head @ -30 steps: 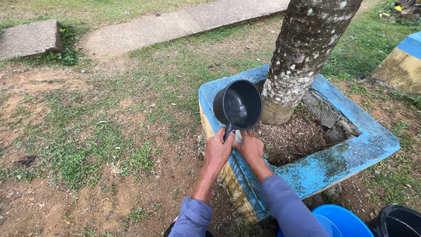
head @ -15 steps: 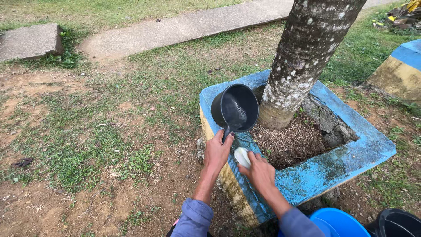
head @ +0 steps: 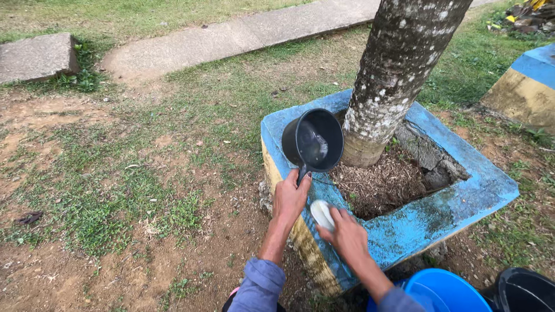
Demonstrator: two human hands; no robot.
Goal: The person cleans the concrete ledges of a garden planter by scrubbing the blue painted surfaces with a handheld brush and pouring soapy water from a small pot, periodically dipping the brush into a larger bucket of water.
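The left hand (head: 291, 199) is closed round the short handle of a black dipper (head: 313, 140), fingers wrapped at the handle's low end, the cup tipped on its side so its mouth faces back toward the camera, with a little water glinting inside. The dipper hangs just above the blue rim of a square planter (head: 462, 208), near its front left corner. It looks like thin hard plastic: light, stiff, likely wet and a bit slick, so the handle close to the cup seems the surest place to hold, and any water left would pull it nose-down. The right hand (head: 346, 234) is curled over a small white pad (head: 322, 212), gripping it and pressing it against the planter's painted top edge; the pad looks soft or soapy, easy to squeeze and easy to lose, so a whole-palm hold suits it best. Inside the planter lie dry brown litter and a mottled grey trunk (head: 399, 75). A blue bucket (head: 445, 292) and a black tub (head: 523, 292) stand near the person's feet; grass (head: 115, 190) and a concrete path (head: 231, 37) lie beyond
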